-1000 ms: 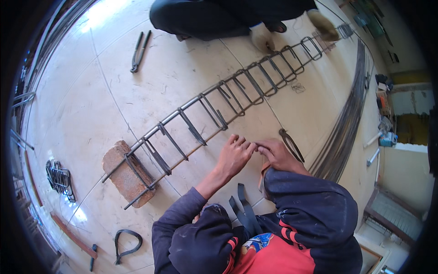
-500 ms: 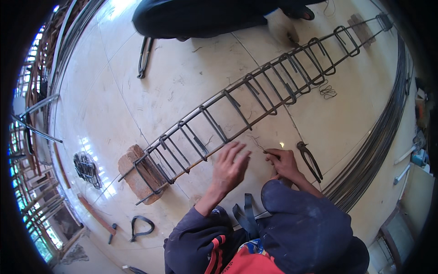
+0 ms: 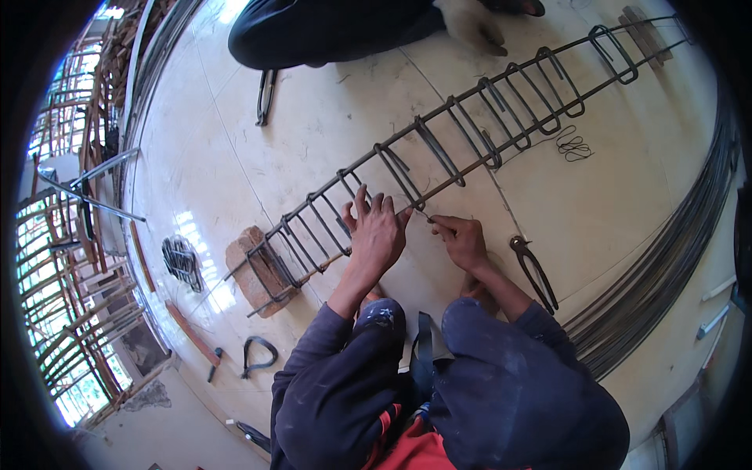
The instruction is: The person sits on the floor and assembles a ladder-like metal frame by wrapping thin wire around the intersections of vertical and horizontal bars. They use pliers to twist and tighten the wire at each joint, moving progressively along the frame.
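Observation:
A long steel rebar cage (image 3: 439, 149), two bars with rectangular stirrups along them, slants across the floor in front of me. My left hand (image 3: 376, 239) lies over its near bar with fingers spread. The left thumb is at the bar beside a stirrup, close to the wire's tip. Just to the right, my right hand (image 3: 464, 241) pinches a short thin tie wire (image 3: 423, 213) between thumb and forefinger, its far end at the near bar. Dark pincers (image 3: 535, 274) lie on the floor right of that hand, partly spread.
A brick-coloured block (image 3: 254, 270) props the cage's left end, a wooden piece (image 3: 647, 39) its right. Across the cage is another person's gloved hand (image 3: 474, 27). Bundled rods (image 3: 658, 266) lie right; coiled wire (image 3: 574, 145), stacked stirrups (image 3: 182, 264) and a hammer (image 3: 192, 333) are on the floor.
Both my hands have moved forward to the cage's near bar, the right bringing the tie wire to it. The other person's gloved hand has drawn back from the cage. The view has shifted.

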A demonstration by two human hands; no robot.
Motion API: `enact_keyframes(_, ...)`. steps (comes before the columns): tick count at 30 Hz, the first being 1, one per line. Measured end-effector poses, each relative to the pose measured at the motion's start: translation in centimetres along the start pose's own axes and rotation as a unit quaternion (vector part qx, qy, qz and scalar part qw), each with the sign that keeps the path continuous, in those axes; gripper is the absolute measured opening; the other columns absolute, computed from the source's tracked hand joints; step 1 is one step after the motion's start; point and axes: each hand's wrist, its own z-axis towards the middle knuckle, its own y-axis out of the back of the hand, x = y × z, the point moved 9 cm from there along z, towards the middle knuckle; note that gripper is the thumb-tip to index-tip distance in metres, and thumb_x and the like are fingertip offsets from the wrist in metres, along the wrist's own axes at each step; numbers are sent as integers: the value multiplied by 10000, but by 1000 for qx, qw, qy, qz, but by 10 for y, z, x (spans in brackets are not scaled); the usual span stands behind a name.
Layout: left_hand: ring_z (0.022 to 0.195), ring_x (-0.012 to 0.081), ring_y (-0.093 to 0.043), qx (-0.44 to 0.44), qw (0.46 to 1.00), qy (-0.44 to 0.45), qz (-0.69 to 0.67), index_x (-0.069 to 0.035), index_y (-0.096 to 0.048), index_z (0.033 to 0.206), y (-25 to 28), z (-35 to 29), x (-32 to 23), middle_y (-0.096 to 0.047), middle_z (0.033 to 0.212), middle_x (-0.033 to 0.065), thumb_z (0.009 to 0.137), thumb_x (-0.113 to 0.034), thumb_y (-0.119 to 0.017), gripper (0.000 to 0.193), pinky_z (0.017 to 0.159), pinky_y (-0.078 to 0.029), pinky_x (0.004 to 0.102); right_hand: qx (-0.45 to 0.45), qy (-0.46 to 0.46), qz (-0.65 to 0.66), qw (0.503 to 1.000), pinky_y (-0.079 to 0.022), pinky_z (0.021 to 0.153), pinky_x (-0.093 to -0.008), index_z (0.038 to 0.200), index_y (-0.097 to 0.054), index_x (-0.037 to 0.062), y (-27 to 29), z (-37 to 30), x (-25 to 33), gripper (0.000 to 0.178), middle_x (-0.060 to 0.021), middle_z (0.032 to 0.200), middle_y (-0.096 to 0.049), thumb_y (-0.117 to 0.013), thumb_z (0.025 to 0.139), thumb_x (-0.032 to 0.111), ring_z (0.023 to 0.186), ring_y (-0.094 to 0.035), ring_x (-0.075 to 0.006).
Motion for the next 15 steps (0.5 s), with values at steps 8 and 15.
enact_keyframes(8,1414,331,-255,-98,992,-9,-82,-81,-680,1068,-12,-6,-3,-635,1189,103,970,-288,-511,285,1084,-2,622,-29,44,-15,998,-531,667,-349,1018,-714,70,-1,-4,0,201,-115,831,-704,-604,851,60,746,-692,-253)
enact_keyframes(15,1325,261,-415,-49,989,26,-137,-50,-677,1050,-29,-3,0,-703,938,79,976,-256,-486,291,1131,-7,545,-36,59,-33,997,-528,675,-363,1024,-702,76,2,-3,4,221,-111,832,-692,-587,839,46,763,-680,-273)
